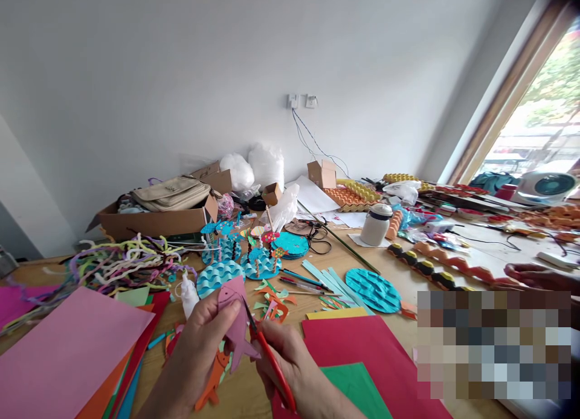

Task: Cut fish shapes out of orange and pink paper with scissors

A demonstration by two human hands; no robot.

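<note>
Between the thumb and fingers of my left hand [206, 328] is a pink paper fish [235, 334] with a drawn eye and outline. My right hand [287, 349] grips red-handled scissors [278, 374], whose dark blades lie against the right edge of the fish. Below my left hand an orange paper fish [212, 383] lies on the table, partly hidden by that hand. A white glue bottle [188, 295] stands just behind my left wrist. Orange and green paper scraps [274, 304] are scattered beyond my hands.
Coloured sheets lie left, topped by a pink sheet [67, 358]; a red sheet [362, 346] and green sheet [356, 389] lie right. Behind are blue wavy discs [220, 278], pipe cleaners [131, 262] and a cardboard box [149, 224]. Another person's hand [539, 277] is at far right.
</note>
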